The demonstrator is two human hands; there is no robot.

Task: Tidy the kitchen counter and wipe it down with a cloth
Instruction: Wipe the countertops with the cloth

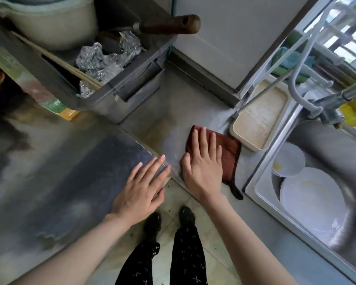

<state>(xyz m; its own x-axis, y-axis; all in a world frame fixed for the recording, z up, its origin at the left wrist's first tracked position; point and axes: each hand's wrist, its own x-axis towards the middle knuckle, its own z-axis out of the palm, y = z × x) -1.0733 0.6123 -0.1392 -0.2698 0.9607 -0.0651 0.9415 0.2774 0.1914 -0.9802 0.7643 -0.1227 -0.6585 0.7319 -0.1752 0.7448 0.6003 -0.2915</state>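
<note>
Pressing red cloth [230, 153] flat under right hand [203, 167], fingers straight, near worktop [169, 112] front edge. Resting left hand [140, 190] open, fingers spread, on corner edge just left. Tray [259, 120] just beyond cloth, sink [253, 182] rim right, bare stretch ahead up to grey crate [132, 95].

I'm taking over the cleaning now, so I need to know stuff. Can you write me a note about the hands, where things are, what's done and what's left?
Right hand: flat, fingers straight, pressing the red cloth on the grey counter.
Left hand: flat on the corner of the dark worktop, holding nothing.
Cream tray sits beside the cloth; white plates lie in the sink; crumpled foil sits in the grey crate.
Done: wiping is under way; how much is clean, cannot tell.
Left: finish wiping, probably tidy foil and tray.
</note>
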